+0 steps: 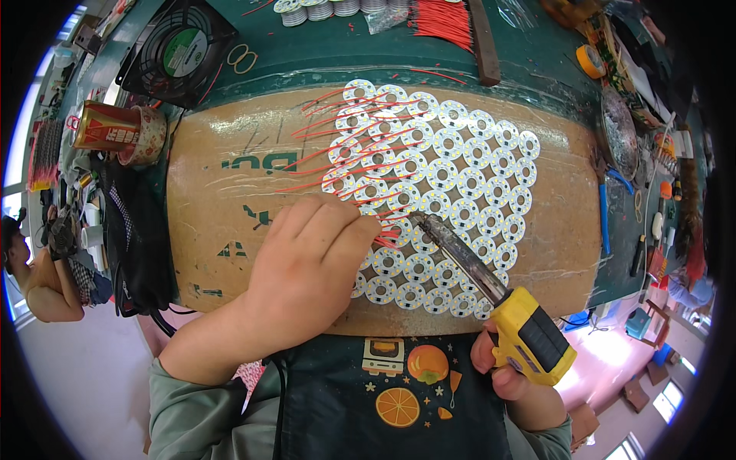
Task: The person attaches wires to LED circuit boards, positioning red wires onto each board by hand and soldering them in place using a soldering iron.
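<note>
Many round white LED boards (443, 175), each with a hole in the middle, lie in tight rows. Thin red wires (326, 163) run leftward from boards in the left columns. My left hand (307, 253) covers the lower left of the rows, its fingers closed on a small bunch of red wires (387, 239) whose ends stick out by the fingertips. In my right hand (506, 376) is a yellow and black soldering gun (533, 337), gripped by its handle. Its dark tip points up-left and meets a board just right of my left fingertips. Some boards are hidden under my left hand.
The boards lie on a brown cardboard sheet (207, 184) over a green table. A black fan (180, 50) and a red can (107, 126) stand at left. At the back lie more red wires (441, 23) beside a dark bar (484, 46). Another person (46, 268) sits far left.
</note>
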Available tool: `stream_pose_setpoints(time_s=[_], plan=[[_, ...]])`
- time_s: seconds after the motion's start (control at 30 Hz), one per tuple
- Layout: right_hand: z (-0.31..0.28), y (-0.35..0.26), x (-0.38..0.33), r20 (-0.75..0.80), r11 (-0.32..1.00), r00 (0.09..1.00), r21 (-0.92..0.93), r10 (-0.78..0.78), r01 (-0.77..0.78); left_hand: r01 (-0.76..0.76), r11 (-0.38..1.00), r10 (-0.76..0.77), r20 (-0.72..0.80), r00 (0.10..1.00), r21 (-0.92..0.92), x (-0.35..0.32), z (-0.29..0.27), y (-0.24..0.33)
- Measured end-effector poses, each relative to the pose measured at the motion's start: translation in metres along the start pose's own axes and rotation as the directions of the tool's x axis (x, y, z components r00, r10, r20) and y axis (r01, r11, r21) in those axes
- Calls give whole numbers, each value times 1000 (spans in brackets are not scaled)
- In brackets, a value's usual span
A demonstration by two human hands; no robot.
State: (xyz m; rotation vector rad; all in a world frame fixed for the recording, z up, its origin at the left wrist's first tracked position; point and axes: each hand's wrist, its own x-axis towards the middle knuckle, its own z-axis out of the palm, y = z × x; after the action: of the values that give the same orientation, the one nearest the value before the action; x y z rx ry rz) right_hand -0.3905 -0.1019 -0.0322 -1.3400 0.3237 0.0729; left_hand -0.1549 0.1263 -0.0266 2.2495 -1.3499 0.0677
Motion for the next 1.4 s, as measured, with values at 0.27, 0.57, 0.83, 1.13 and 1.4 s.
stream_pose_setpoints(time_s=[0.27, 0.57, 0.83, 1.13, 1.4], plan=[[-1, 0, -3, 12, 996, 1000, 93, 7, -8, -54, 999, 54, -114, 992, 5, -1, -10, 14], [-8, 0, -12, 80, 993, 995, -105, 63, -54, -76, 997, 75, -62, 995, -3, -6, 4, 12], [-7, 5, -11, 99, 985, 993, -165, 67, -50, -52, 999, 51, -40, 998, -16, -5, 5, 14], [-5, 5, -14, 80, 931, 996, -365, 49, -16, -51, 998, 50, -40, 998, -27, -5, 4, 13], [-6, 6, -19, 75, 969, 994, -240, 74, -54, -53, 998, 51, -45, 998, -38, -4, 4, 13]])
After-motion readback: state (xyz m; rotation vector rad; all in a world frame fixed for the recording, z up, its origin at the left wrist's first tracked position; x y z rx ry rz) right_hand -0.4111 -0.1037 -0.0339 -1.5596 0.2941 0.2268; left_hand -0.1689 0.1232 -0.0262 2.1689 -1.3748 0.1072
